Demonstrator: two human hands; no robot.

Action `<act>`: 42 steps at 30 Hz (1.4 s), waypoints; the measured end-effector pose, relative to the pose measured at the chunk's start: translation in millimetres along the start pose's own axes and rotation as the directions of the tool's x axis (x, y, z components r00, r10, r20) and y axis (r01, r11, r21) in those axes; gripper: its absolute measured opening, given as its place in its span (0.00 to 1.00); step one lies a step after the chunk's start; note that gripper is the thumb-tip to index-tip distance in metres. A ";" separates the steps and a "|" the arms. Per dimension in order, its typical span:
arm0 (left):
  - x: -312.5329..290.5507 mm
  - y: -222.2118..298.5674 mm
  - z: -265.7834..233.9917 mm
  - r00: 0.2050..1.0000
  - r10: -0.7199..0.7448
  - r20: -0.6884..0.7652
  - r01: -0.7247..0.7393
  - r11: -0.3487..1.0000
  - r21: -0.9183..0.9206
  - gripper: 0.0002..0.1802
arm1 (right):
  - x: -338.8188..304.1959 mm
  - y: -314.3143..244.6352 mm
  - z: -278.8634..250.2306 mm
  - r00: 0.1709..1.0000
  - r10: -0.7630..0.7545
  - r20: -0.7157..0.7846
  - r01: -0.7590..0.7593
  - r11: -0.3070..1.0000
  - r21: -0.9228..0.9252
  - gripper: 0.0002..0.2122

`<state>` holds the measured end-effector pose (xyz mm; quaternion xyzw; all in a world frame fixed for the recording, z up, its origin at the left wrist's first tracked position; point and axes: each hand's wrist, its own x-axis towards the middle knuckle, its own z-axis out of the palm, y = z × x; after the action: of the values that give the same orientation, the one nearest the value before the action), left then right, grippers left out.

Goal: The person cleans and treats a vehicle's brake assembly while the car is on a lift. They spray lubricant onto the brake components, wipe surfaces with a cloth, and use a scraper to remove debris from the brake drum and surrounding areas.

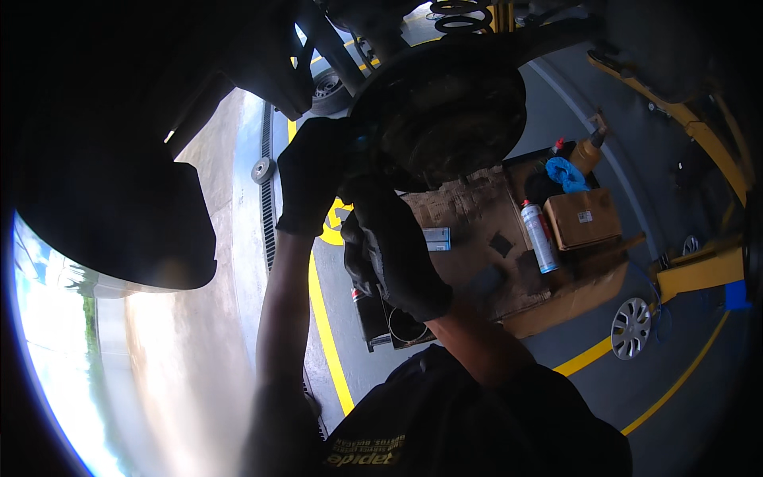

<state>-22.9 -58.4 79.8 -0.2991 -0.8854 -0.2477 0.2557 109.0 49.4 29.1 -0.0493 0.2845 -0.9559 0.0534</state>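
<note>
Above me hangs a dark round brake assembly (pixel 449 111) under a raised vehicle, mostly in shadow. My left hand (pixel 311 175), in a black glove, reaches up to its left edge, and the fingers are lost in the dark. Just below and to the right, my right hand (pixel 397 254), also black-gloved, is raised with its fingers curled in and the tips near the assembly's lower left rim. Whatever those fingers grip, if anything, is hidden. A coil spring (pixel 461 16) shows beyond the assembly.
Below stands a cardboard-lined cart (pixel 524 318) with a spray can (pixel 540 237), a cardboard box (pixel 584 219), a blue cloth (pixel 566 174) and a brown bottle (pixel 586 155). A hubcap (pixel 630 328) lies right, near a yellow lift arm (pixel 699 278). A wheel (pixel 327 87) lies farther off.
</note>
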 end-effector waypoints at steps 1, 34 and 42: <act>-2.9 -6.8 5.4 0.998 0.056 -0.022 -0.056 0.998 -0.022 0.14 | -5.0 -6.5 -0.3 0.992 0.127 0.009 -0.127 0.990 0.056 0.14; 108.3 0.8 -7.9 0.965 -0.255 -0.057 0.248 0.963 -0.109 0.18 | -23.6 -278.1 18.3 0.660 0.059 0.749 0.450 -0.829 -0.331 0.15; 74.8 2.1 -7.7 0.969 0.232 -0.088 -0.221 0.968 0.121 0.27 | 72.1 -260.9 115.4 0.797 0.424 0.430 0.449 -0.892 0.047 0.15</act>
<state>-70.8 -31.3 131.1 -0.3710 -0.8435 -0.1826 0.3429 32.8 195.0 273.1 -0.3348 0.8909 0.2416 -0.1896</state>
